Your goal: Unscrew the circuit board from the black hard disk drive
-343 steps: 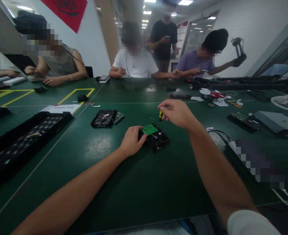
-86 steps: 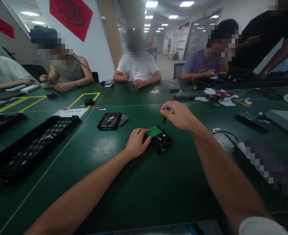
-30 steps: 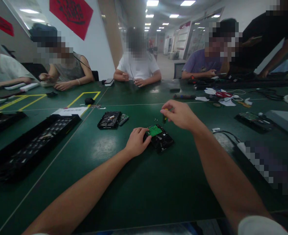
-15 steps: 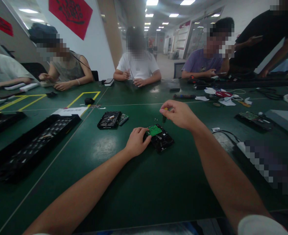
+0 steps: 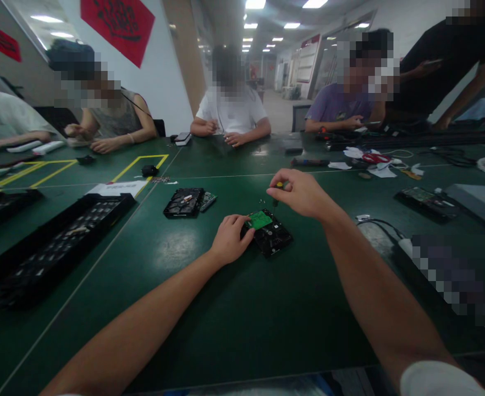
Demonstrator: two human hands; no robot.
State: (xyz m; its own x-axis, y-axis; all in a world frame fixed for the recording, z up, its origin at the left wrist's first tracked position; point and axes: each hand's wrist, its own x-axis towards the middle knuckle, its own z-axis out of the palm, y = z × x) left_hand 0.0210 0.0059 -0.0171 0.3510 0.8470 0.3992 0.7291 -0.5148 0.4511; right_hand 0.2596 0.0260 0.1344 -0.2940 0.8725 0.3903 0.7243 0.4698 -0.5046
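A black hard drive (image 5: 274, 238) with a green circuit board (image 5: 260, 220) on its upper side lies on the table in front of me. My left hand (image 5: 231, 237) grips its left edge, thumb on top and fingers around the far corner. Between the thumb and fingers of my right hand (image 5: 294, 192) is an upright screwdriver (image 5: 280, 186) with a yellow-topped handle. Its shaft points down at the drive's far edge; whether the tip sits in a screw is too small to tell. A few tiny bits, perhaps screws, lie just beyond the drive.
Left of my hands lie another hard drive (image 5: 183, 202) and a loose circuit board (image 5: 208, 202). A long black tray (image 5: 114, 212) stands farther left. To the right are another drive (image 5: 426, 202), a grey box (image 5: 475, 202) and a power strip (image 5: 422, 258). Several people sit across the table.
The screwdriver's handle has shifted slightly in my right fingers, its yellow top now showing more. My left hand and the hard drive stay in place.
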